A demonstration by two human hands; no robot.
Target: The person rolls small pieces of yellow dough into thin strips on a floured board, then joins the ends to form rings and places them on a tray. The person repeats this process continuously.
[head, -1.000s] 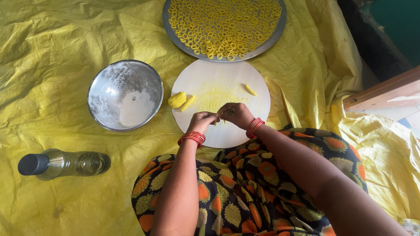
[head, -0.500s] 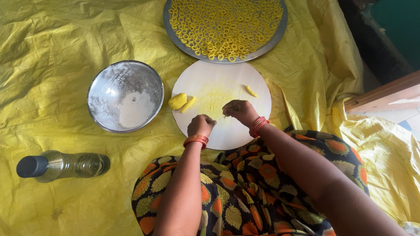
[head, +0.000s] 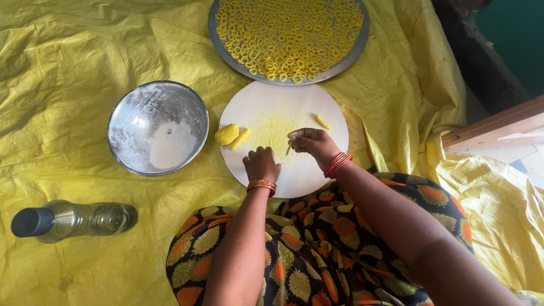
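A round pale board (head: 266, 107) lies on the yellow sheet in front of me. My left hand (head: 262, 164) rests on the board's near part with its fingers curled under; whether it holds dough is hidden. My right hand (head: 313, 144) is just to its right, pinching a thin strip of yellow dough (head: 289, 148) that hangs from the fingertips. A lump of yellow dough (head: 226, 135) and a short roll (head: 240, 139) sit at the board's left edge. Another small piece (head: 322, 122) lies at the upper right.
A large metal tray (head: 224, 48) with several yellow dough rings is behind the board. A steel bowl (head: 130, 107) with white flour stands to the left. A bottle of oil (head: 73, 219) lies on its side at the near left. Wooden furniture (head: 498, 127) is at the right.
My hands were together over the board's near edge. They have moved apart, and the right hand has drawn up and away with a thin dough strip.
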